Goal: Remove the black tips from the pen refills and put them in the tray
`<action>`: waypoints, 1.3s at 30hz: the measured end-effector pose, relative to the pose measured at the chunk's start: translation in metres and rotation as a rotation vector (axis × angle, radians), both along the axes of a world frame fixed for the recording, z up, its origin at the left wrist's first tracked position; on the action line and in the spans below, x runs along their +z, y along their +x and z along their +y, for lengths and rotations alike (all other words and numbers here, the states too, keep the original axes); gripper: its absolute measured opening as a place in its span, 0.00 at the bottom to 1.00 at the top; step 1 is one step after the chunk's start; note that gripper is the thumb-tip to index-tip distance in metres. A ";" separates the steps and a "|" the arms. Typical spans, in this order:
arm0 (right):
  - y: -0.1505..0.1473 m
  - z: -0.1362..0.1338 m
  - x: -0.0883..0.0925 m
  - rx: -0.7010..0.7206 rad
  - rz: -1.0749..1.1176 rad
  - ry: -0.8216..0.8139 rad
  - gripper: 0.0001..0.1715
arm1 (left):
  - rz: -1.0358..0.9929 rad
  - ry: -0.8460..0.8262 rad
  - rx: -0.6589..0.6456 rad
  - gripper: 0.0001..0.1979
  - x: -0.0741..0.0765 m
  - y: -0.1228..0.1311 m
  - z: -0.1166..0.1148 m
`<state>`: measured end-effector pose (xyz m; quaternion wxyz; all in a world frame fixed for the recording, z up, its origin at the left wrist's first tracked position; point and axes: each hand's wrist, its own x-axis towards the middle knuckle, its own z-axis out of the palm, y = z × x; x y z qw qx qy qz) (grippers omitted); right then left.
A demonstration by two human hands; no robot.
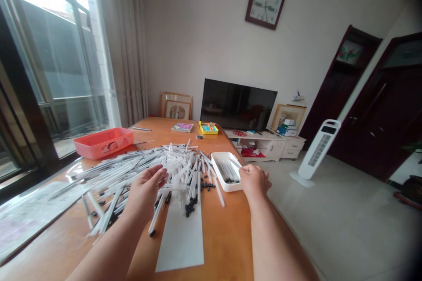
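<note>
My left hand (145,189) is over the near side of a large pile of clear and white pen tubes (180,162), its thumb and fingers pressed together; whatever is between them cannot be made out. At the right edge of a white tray (227,189), my right hand (256,182) is closed on a whitish pen tube (236,162) that slants over the tray. Thin dark-tipped refills (226,170) lie inside the tray. Small black caps (190,205) are scattered at the pile's near right, partly on a white sheet (183,241).
A red plastic box (103,144) stands at the table's left, behind a large printed sheet (36,215). Toward the far edge of the wooden table (227,237) lie a booklet (182,127) and a yellow box (208,129). The floor (296,215) drops away on the right.
</note>
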<state>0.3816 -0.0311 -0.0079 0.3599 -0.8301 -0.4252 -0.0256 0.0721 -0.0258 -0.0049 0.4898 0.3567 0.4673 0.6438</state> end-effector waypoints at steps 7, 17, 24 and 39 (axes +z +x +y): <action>0.002 0.010 -0.013 0.018 0.001 -0.102 0.14 | 0.013 -0.003 -0.016 0.26 -0.005 0.000 0.001; 0.000 0.011 -0.014 0.012 -0.006 -0.064 0.13 | 0.086 -0.019 -0.040 0.27 -0.009 0.000 0.003; -0.021 0.007 -0.005 0.206 -0.093 0.281 0.11 | 0.207 0.024 -0.028 0.27 -0.007 0.001 0.001; -0.101 -0.009 -0.035 0.693 0.069 -0.095 0.09 | 1.046 0.155 -0.099 0.14 -0.034 -0.001 0.011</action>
